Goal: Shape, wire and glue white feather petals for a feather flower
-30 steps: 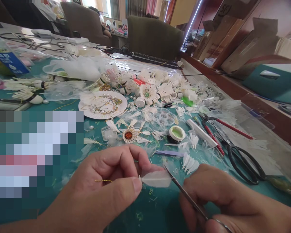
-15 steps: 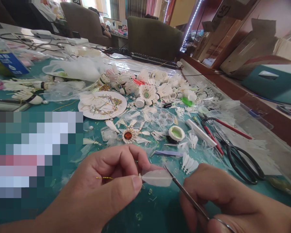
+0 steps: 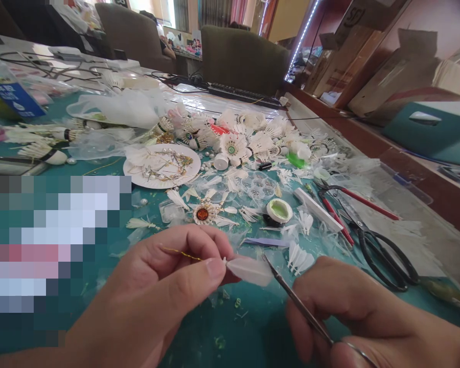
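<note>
Between thumb and fingers, my left hand (image 3: pixel 176 286) pinches the base of a small white feather (image 3: pixel 251 271), whose broad end points right. A twisted gold wire (image 3: pixel 180 252) runs leftward from the same pinch. My right hand (image 3: pixel 352 306) is closed around small metal scissors (image 3: pixel 302 306). The scissor tips are at the feather's right end; whether they touch it is not clear. Above the hands lie a lilac strip (image 3: pixel 266 242), a fan of white feather pieces (image 3: pixel 299 259) and a white ring of feather stubs with an amber centre (image 3: pixel 202 214).
A white plate (image 3: pixel 132 171) holds wires and pearls. Behind it are a pile of shuttlecocks (image 3: pixel 232 145) and a keyboard (image 3: pixel 245 94). Red-handled pliers (image 3: pixel 364 203) and black-handled shears (image 3: pixel 387 258) lie right. A person's arm (image 3: pixel 168 50) shows far back.
My left hand has tilted slightly, and the feather now slopes down to the right. The gold wire sits higher and shows more. The scissors have shifted slightly right.
</note>
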Tool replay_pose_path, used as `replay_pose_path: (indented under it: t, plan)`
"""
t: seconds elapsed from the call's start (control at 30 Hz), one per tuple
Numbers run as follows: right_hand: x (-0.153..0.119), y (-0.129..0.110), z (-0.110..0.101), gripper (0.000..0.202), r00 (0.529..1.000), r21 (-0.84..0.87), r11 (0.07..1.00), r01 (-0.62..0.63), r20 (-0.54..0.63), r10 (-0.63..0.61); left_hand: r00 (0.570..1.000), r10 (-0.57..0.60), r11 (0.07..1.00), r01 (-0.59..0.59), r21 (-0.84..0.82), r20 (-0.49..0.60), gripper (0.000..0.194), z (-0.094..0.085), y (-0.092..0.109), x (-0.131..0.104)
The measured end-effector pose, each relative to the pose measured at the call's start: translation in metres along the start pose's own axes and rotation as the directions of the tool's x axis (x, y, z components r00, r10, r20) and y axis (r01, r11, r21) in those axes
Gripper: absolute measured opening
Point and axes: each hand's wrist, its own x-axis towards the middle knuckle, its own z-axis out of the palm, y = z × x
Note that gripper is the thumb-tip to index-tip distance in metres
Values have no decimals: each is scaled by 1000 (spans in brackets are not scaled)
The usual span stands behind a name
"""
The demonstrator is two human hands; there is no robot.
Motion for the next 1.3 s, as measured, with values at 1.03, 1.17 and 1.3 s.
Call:
replay_pose_path:
  t: [1.03, 1.17, 1.3]
  plan:
    - [2, -7, 4, 54, 994, 212, 974, -86, 90, 68, 998, -11, 1000, 13, 28, -55, 20, 0, -1, -4]
    - [1, -6, 4, 52, 993, 221, 971, -94, 92, 76, 999, -6, 999, 8, 40, -45, 19, -1, -2, -4]
    - [1, -6, 2, 53, 996, 175, 982, -75, 70, 64, 998, 26, 997, -22, 71, -60, 19, -1, -4, -6]
